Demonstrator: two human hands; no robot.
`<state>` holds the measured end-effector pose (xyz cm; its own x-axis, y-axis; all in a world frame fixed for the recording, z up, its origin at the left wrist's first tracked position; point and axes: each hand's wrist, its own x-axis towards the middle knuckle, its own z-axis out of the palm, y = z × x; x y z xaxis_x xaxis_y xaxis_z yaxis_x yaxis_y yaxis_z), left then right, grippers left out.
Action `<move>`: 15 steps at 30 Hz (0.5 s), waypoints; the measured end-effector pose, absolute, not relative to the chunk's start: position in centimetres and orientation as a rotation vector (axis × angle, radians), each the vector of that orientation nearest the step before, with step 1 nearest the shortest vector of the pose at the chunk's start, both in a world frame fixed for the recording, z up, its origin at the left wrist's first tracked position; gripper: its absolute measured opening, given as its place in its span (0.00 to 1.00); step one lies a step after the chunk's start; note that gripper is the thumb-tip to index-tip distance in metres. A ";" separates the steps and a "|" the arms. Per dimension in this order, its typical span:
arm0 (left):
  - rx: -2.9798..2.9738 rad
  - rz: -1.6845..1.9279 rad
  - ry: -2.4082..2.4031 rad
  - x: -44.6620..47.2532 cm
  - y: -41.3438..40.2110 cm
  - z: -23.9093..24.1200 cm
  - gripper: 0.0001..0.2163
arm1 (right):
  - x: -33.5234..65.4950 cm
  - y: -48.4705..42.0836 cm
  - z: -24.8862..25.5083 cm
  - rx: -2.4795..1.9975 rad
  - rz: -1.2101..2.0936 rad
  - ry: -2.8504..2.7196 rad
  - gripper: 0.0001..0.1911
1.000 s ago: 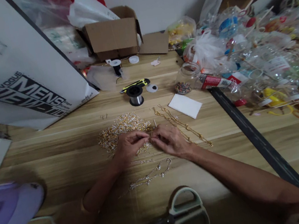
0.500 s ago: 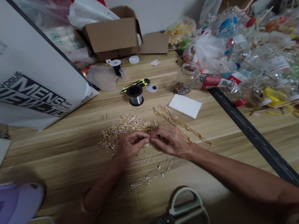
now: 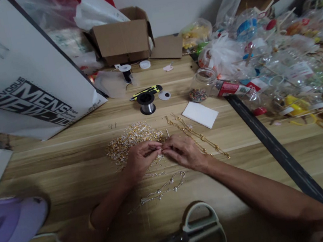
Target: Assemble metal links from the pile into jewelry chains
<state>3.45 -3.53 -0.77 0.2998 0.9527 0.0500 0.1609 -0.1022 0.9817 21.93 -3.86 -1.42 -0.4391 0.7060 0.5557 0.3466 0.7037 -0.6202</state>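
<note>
My left hand (image 3: 142, 156) and my right hand (image 3: 184, 151) meet fingertip to fingertip, both pinched closed. Whatever lies between the fingers is too small to make out. Just behind my left hand spreads a pile of small gold and silver jewelry pieces (image 3: 132, 138). To the right of my right hand lies a gold chain (image 3: 202, 137). A silver chain (image 3: 163, 189) rests on the wooden table (image 3: 94, 160) below my hands, with a shorter piece of silver chain (image 3: 157, 174) above it.
Scissors (image 3: 201, 229) lie at the front. Behind the pile are a wire spool (image 3: 147, 103), a yellow utility knife (image 3: 147, 91), a white card (image 3: 200, 114) and a bead jar (image 3: 201, 85). Plastic bottles (image 3: 288, 68) crowd the right; a white bag (image 3: 20, 78) and purple iron (image 3: 10, 224) stand left.
My fingertips have shifted very slightly, still pinched together in the same place. Nothing else has visibly moved on the table.
</note>
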 end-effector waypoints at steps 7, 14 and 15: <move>1.502 0.961 1.072 3.5 -3.4 -0.8 0.06 | 21.9 -3.9 -1.2 -0.814 0.504 -2.085 0.05; 1.474 0.941 1.054 3.4 -3.4 -0.8 0.05 | 22.0 -3.9 -1.3 -0.813 0.510 -2.089 0.05; 1.472 0.940 1.052 3.4 -3.4 -0.9 0.05 | 22.0 -3.9 -1.3 -0.811 0.512 -2.090 0.05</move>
